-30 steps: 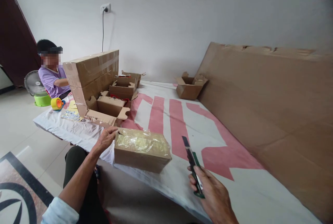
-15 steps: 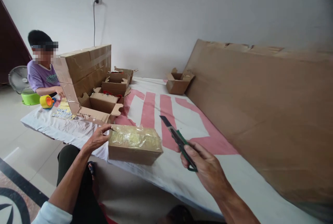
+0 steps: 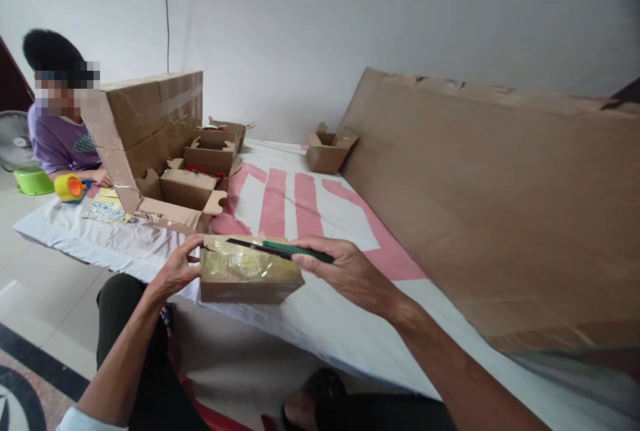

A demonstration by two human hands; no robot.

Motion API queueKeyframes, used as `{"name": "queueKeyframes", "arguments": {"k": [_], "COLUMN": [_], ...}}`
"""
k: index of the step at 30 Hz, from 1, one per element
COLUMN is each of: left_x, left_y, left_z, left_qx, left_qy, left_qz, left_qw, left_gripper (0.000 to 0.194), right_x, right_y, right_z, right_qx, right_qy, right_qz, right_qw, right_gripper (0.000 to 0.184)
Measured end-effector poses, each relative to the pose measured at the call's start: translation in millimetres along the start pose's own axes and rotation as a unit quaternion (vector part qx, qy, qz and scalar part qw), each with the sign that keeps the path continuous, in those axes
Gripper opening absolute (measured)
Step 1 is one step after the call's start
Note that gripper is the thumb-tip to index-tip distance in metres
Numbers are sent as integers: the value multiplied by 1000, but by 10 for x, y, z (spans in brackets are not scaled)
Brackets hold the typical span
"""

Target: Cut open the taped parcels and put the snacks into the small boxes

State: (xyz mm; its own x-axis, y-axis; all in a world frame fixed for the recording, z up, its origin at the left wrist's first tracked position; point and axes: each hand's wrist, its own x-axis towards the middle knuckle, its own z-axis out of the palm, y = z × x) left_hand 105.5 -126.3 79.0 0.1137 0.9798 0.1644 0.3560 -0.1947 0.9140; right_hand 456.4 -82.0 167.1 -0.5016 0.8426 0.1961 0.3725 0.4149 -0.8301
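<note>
Ideally, the cutter (image 3: 295,250) clasped by the right fingers (image 3: 320,243) runs shallow, clear of the left fingers (image 3: 192,242) gripping the taped carton (image 3: 240,293).

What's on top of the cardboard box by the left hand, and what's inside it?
Shiny clear tape stretches across the top of the cardboard box. A utility knife, held in the right hand, extends over it. The taped top hides any contents.

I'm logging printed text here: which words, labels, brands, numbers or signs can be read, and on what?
No text is readable.
Sheet with blue markings: too small and blurred to read.
Purple shirt: print too small to make out.
Taped box, cutter: nothing legible.
</note>
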Motion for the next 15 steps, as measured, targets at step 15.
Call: {"name": "queueKeyframes", "arguments": {"k": [15], "left_x": [-104], "left_y": [-30], "left_z": [28], "left_qx": [25], "left_qy": [4], "left_qz": [53], "left_qw": [998], "left_gripper": [49], "right_x": [112], "right_y": [-113], "right_z": [7], "right_qx": [-38], "right_qy": [-73], "right_qz": [-76], "right_qw": [994], "right_gripper": [29]}}
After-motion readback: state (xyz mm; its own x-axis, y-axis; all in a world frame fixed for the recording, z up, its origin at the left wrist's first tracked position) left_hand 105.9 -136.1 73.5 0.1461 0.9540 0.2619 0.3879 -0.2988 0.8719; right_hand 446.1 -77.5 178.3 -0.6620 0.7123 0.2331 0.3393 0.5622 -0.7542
